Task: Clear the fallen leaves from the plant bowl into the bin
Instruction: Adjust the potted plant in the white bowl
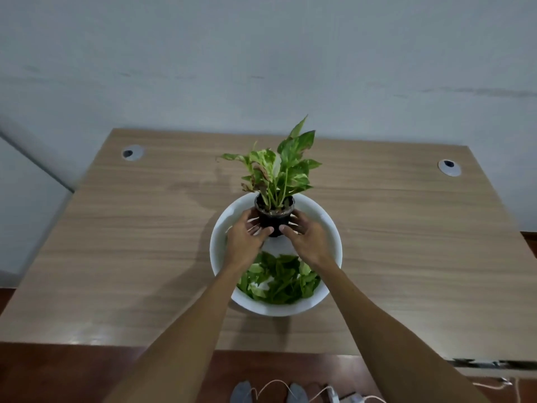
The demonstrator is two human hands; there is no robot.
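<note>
A wide white bowl (331, 228) sits on the wooden table (130, 242). In its far half stands a small black pot (274, 218) with a green and cream variegated plant (280, 167). A heap of loose green leaves (279, 282) fills the bowl's near half. My left hand (247, 237) grips the pot's left side, thumb at the front. My right hand (305, 238) grips its right side the same way. No bin is in view.
Two round grey cable grommets (133, 153) (449, 167) are set in the table's far corners. A pale wall stands right behind the table. Below the near edge, my feet (268, 392) and a thin white cable (319, 392) lie on the reddish floor.
</note>
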